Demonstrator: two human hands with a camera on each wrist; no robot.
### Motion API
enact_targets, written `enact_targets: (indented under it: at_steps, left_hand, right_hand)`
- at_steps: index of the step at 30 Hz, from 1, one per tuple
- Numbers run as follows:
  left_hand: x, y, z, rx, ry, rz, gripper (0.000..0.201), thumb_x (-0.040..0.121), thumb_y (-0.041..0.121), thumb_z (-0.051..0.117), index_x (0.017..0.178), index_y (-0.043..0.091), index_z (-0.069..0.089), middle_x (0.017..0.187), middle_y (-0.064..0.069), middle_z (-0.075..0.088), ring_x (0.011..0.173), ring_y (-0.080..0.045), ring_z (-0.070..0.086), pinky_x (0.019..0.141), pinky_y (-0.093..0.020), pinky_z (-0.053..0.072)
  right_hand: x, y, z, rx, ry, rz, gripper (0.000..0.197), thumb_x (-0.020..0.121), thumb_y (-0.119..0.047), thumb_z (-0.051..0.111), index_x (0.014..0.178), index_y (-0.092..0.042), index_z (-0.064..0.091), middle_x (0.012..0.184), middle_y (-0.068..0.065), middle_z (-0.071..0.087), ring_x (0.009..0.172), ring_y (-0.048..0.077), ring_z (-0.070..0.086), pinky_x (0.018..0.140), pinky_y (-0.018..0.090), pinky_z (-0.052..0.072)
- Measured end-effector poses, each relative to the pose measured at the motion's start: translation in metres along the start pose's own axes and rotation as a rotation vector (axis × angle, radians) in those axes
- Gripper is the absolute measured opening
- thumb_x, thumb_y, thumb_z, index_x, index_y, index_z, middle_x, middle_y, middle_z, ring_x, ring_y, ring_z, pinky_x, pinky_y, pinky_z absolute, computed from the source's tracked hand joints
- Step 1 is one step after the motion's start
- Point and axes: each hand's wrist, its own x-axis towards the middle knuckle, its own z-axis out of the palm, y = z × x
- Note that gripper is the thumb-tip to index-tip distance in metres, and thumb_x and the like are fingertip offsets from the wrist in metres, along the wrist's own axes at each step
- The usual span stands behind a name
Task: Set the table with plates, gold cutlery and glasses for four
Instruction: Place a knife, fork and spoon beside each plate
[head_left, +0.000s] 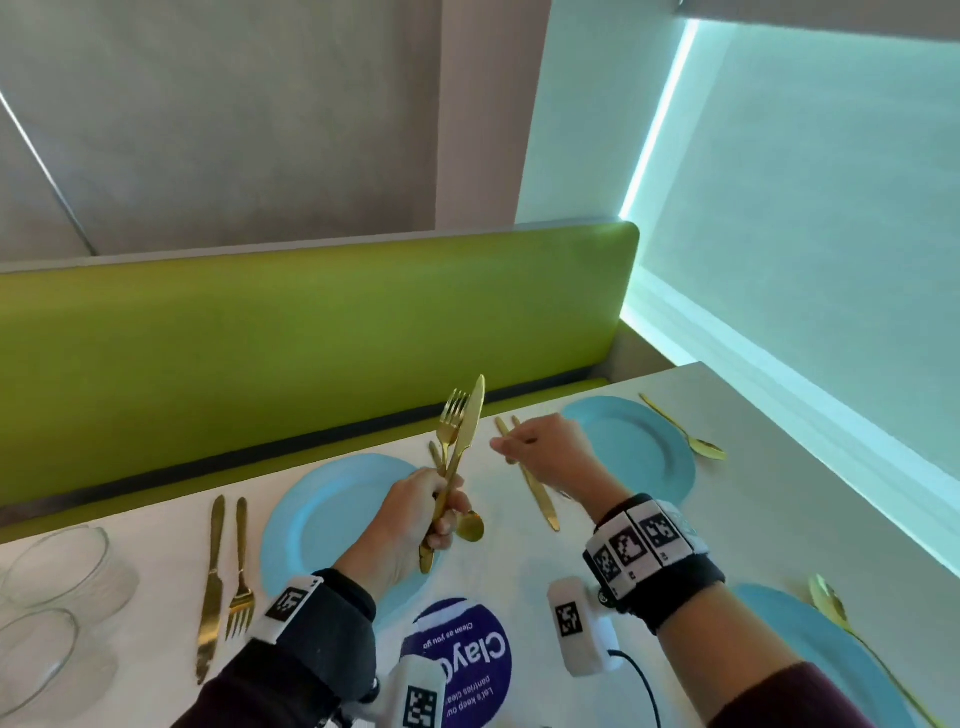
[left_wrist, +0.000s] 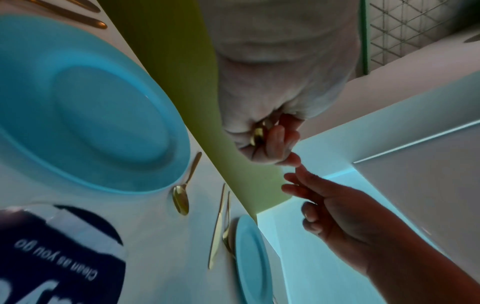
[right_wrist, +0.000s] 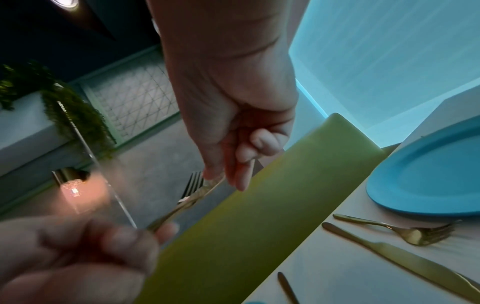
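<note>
My left hand grips the handles of a gold knife and a gold fork, their tips pointing up over the table's far edge. The left wrist view shows those handles inside its curled fingers. My right hand hovers just right of them with loosely extended fingers, holding nothing; its fingertips are near the raised knife blade. Under it lie a knife and fork beside the far right blue plate. A second blue plate sits under my left arm, with a gold spoon beside it.
A knife and fork lie left of the middle plate. Clear glasses stand at the left edge. A third plate with a spoon is near right. Another spoon lies far right. A green bench backs the table.
</note>
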Motion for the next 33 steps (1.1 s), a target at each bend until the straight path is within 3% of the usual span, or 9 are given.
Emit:
enact_targets:
  at_steps: [5, 9, 11, 13, 16, 18, 22, 28, 33]
  left_hand:
    - [-0.052, -0.013, 0.003, -0.023, -0.114, 0.074, 0.023, 0.095, 0.006, 0.027, 0.093, 0.002, 0.049, 0.059, -0.008, 0.057, 0.038, -0.010, 0.040, 0.034, -0.019, 0.031]
    - [-0.111, -0.034, -0.003, 0.019, -0.210, 0.118, 0.022, 0.098, 0.002, 0.029, 0.089, 0.004, 0.048, 0.054, -0.008, 0.058, 0.039, -0.012, 0.046, 0.037, -0.023, 0.036]
    - [-0.139, -0.048, -0.008, 0.042, -0.240, 0.126, 0.021, 0.099, 0.002, 0.029, 0.091, 0.003, 0.048, 0.048, -0.005, 0.058, 0.037, -0.011, 0.049, 0.038, -0.022, 0.040]
    - [-0.162, -0.064, -0.013, 0.038, -0.271, 0.107, 0.019, 0.099, 0.004, 0.031, 0.093, 0.002, 0.048, 0.047, -0.004, 0.061, 0.039, -0.012, 0.053, 0.042, -0.023, 0.045]
    - [-0.186, -0.088, -0.019, 0.075, -0.250, 0.090, 0.018, 0.100, 0.007, 0.034, 0.091, 0.004, 0.050, 0.065, -0.011, 0.064, 0.059, -0.020, 0.059, 0.058, -0.030, 0.050]
    - [-0.193, -0.100, -0.022, 0.123, -0.193, 0.092, 0.023, 0.099, 0.008, 0.035, 0.084, 0.007, 0.053, 0.072, -0.011, 0.060, 0.066, -0.020, 0.057, 0.062, -0.030, 0.047]
    - [-0.195, -0.115, -0.028, 0.159, -0.085, 0.104, 0.027, 0.098, 0.008, 0.038, 0.078, 0.009, 0.056, 0.067, -0.006, 0.055, 0.062, -0.016, 0.051, 0.057, -0.025, 0.044]
    - [-0.186, -0.123, -0.024, 0.213, 0.052, 0.159, 0.020, 0.095, 0.008, 0.045, 0.088, 0.009, 0.064, 0.064, -0.002, 0.048, 0.059, -0.015, 0.044, 0.063, -0.026, 0.044]
    - [-0.173, -0.131, -0.007, 0.187, 0.092, 0.152, 0.014, 0.092, 0.003, 0.052, 0.095, 0.007, 0.065, 0.071, -0.001, 0.055, 0.061, -0.013, 0.049, 0.062, -0.022, 0.045]
  right_hand:
    - [-0.088, -0.020, 0.017, 0.198, 0.003, 0.056, 0.037, 0.089, -0.038, 0.059, 0.095, -0.005, 0.072, 0.088, 0.010, 0.072, 0.048, 0.008, 0.047, 0.041, 0.016, 0.036]
    - [-0.158, -0.032, 0.042, 0.427, 0.080, 0.087, 0.026, 0.092, -0.020, 0.058, 0.100, 0.001, 0.071, 0.056, -0.001, 0.055, 0.039, 0.002, 0.041, 0.034, 0.010, 0.030]
    - [-0.191, -0.033, 0.055, 0.528, 0.135, 0.137, 0.022, 0.091, -0.015, 0.059, 0.092, 0.005, 0.069, 0.052, -0.001, 0.051, 0.034, 0.001, 0.041, 0.033, 0.010, 0.030]
    - [-0.219, -0.031, 0.069, 0.618, 0.184, 0.200, 0.020, 0.089, -0.013, 0.061, 0.072, -0.004, 0.065, 0.052, 0.000, 0.052, 0.029, -0.001, 0.042, 0.032, 0.010, 0.031]
    - [-0.253, -0.020, 0.085, 0.664, 0.269, 0.278, 0.029, 0.089, -0.015, 0.061, 0.061, -0.015, 0.055, 0.058, 0.004, 0.054, 0.041, 0.008, 0.045, 0.039, 0.018, 0.034]
    - [-0.272, -0.007, 0.088, 0.656, 0.293, 0.319, 0.027, 0.090, -0.016, 0.060, 0.063, -0.014, 0.055, 0.064, 0.006, 0.057, 0.046, 0.012, 0.042, 0.042, 0.021, 0.034]
    - [-0.302, 0.030, 0.080, 0.511, 0.289, 0.352, 0.021, 0.090, -0.014, 0.060, 0.069, -0.014, 0.057, 0.067, 0.002, 0.058, 0.047, 0.009, 0.042, 0.039, 0.016, 0.034]
    - [-0.305, 0.094, 0.064, 0.235, 0.268, 0.404, 0.013, 0.086, -0.012, 0.064, 0.074, -0.016, 0.065, 0.067, -0.004, 0.058, 0.059, 0.007, 0.048, 0.064, 0.024, 0.041]
    - [-0.282, 0.134, 0.062, 0.049, 0.206, 0.442, 0.013, 0.087, -0.011, 0.060, 0.084, -0.013, 0.072, 0.084, 0.002, 0.062, 0.083, 0.017, 0.056, 0.081, 0.030, 0.047]
